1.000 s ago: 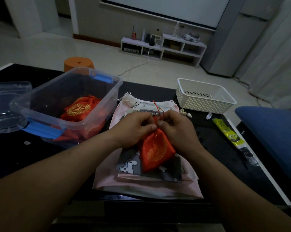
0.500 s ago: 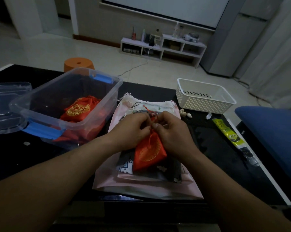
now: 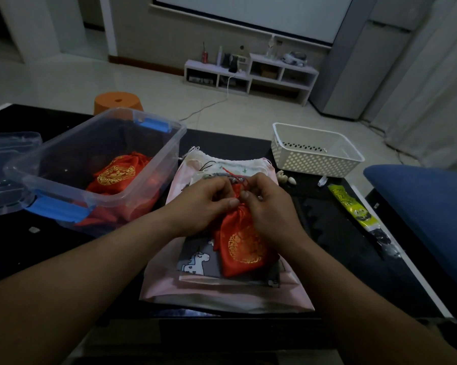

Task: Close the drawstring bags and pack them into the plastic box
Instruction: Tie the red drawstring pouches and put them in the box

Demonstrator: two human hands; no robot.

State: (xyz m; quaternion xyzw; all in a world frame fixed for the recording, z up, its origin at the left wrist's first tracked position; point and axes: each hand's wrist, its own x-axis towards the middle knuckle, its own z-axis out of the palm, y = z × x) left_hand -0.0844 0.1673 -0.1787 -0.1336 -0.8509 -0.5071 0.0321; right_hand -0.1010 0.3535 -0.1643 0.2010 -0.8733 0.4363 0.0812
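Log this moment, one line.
step: closing red bag | left hand: pinches neck | right hand: pinches neck | plastic box: holds packed bag

On the table point(image 3: 327, 222), a plastic box point(image 3: 64, 164) with a packed bag point(image 3: 117, 175) inside sits toward the left edge, its lid point(image 3: 6, 164) further left. A stack of flat bags point(image 3: 222, 293) lies by the front edge, a small bag point(image 3: 244, 248) on top. A basket point(image 3: 311, 159) stands near the far right corner, a packet point(image 3: 353, 206) along the right edge.
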